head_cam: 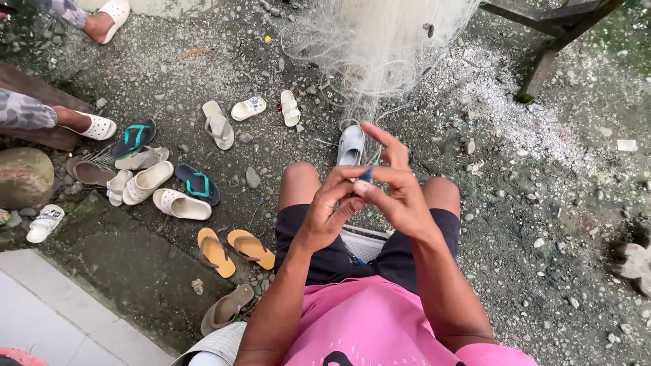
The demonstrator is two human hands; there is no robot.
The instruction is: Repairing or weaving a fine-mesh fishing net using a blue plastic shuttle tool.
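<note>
Both hands meet above the knees of a seated person in a pink shirt (369,325) and dark shorts (332,254). The right hand (400,193) pinches a small blue tool (366,175) between thumb and fingertips, its index finger stretched up and away toward the net; the left hand (329,207) curls in from the other side, its fingertips closed against the same spot, so the two hands touch around the tool — what kind of tool it is cannot be told, since only a short blue end shows. Pale threads run from the hands up to a white fishing net (380,41) that hangs bunched at the top of the view and spreads onto the gravel ground (542,203). Just beyond the hands lies a grey clog (350,144), and a white woven thing (366,242) shows between the thighs (mostly hidden by the arms). To the left a scatter of footwear lies on the gravel: an orange pair of flip-flops (234,251) nearest the left knee, a dark one with teal straps (198,184), and white slides (182,205). Another person's feet in white sandals (91,127) rest at the left edge, beside a round stone (24,177) — well apart from the hands.
</note>
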